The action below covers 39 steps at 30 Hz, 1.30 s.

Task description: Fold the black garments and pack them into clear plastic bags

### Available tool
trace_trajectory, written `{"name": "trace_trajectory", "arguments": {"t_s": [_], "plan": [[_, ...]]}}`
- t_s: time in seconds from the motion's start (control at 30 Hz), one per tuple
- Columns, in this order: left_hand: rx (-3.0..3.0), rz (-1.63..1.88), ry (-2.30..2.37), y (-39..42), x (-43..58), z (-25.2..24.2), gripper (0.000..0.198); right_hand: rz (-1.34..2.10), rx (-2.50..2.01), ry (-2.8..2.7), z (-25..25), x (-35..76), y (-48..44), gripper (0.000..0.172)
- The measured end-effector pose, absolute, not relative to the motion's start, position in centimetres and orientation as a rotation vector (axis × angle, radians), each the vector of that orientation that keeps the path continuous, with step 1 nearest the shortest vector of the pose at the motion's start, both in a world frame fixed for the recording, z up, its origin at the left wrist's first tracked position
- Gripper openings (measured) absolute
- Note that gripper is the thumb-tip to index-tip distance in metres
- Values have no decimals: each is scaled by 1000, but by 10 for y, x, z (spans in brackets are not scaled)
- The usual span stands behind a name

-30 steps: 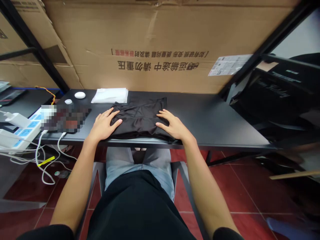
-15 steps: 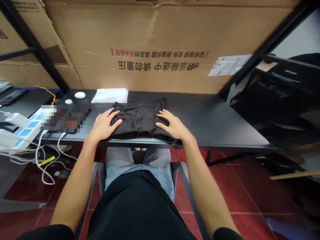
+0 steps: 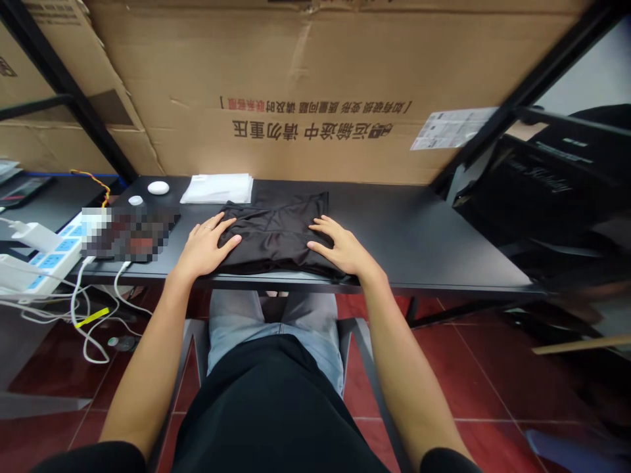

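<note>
A folded piece of shiny black fabric (image 3: 276, 240) lies flat near the front edge of the black desk (image 3: 419, 230). Its folds hide what kind of item it is. On its left end rests my left hand (image 3: 204, 246), fingers stretched out and a ring on one of them. My right hand (image 3: 342, 246) lies on the right end, fingers spread with the thumb toward the middle. Neither hand grips the cloth. A thin pale strip shows under the fabric's front edge.
Behind the cloth are white papers (image 3: 217, 188); left of them sits a white oval object (image 3: 158, 188). A power strip (image 3: 54, 253) with white cables and pixelated dark devices (image 3: 138, 236) occupy the left. A large cardboard sheet (image 3: 315, 66) stands along the back. Black bags (image 3: 542, 190) hang at right.
</note>
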<state>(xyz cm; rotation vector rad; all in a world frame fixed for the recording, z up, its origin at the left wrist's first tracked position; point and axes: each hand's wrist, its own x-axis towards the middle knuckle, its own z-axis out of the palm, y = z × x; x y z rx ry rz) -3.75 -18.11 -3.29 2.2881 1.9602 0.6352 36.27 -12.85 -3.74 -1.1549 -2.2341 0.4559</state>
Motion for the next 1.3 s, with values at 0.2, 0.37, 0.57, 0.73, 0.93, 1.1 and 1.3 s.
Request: {"name": "trace_trajectory", "arguments": {"t_s": [0.2,0.37,0.57,0.73,0.93,1.1,1.3], "plan": [[2302,633,1961,-181,-37,-33,67,444,-1160,-2243,-37,362,-128,58],[2306,637,1964,-181,-38,-33,67,444,-1154,-2240,-37,363,-128,57],[2311,637,1955,-181,-38,-33,67,444,-1165,-2251,-37,363,-128,58],[2304,636,1966,-180,-38,-33,66,447,-1157,-2243,-37,363,-128,57],[2296,644,1960,-181,-38,-33,67,444,-1154,-2242,-37,363,-128,56],[2307,641,1956,-181,-37,-33,67,432,-1167,-2254,-37,363,-128,60],[2317,640,1931,-179,-40,-33,68,414,-1162,-2249,-37,362,-130,57]]}}
